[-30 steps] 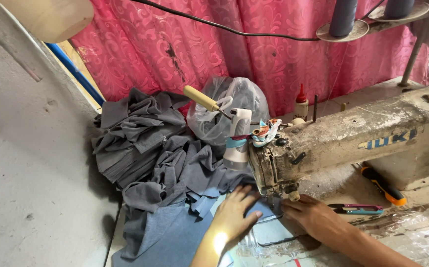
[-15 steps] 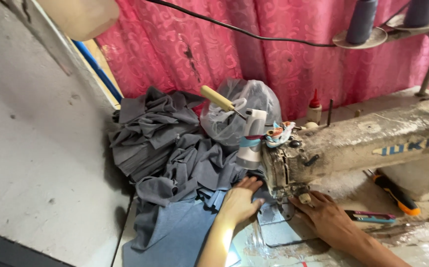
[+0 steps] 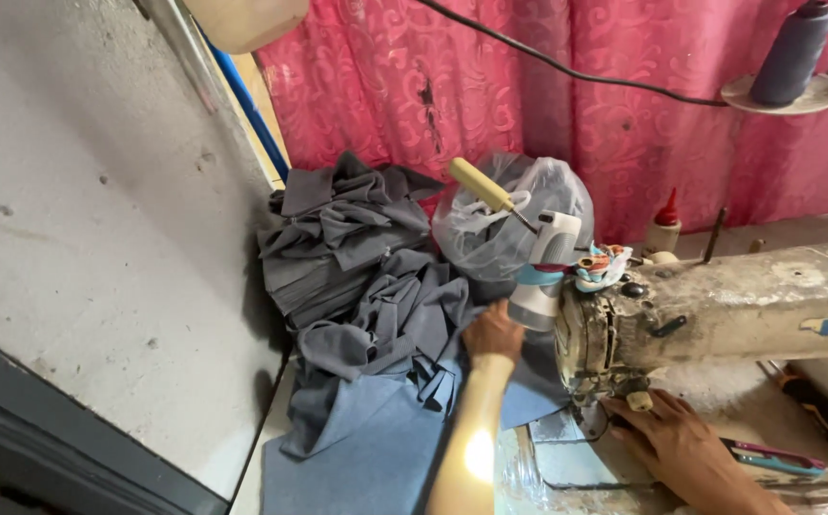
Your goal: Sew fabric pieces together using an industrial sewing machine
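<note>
— Pink patterned curtain (image 3: 566, 105) at back, grey wall on the left, sewing machine (image 3: 719, 310) on the rt. Where's the cloth?

— Blue-grey fabric (image 3: 376, 429) lies flat on the table, running under the machine head. Pile of grey pieces (image 3: 357, 248) just behind it, w/ a clear plastic bag (image 3: 519, 219) beside.

— Left hand (image 3: 492, 329)?

— Reached fwd onto the edge of the grey pile, fingers curled on cloth; can't tell if it's pinching any.

— Right hand (image 3: 666, 439)?

— Flat on the bed near the needle, fingers loose, holding nothing. Pens (image 3: 771, 456) just beside it.
</note>
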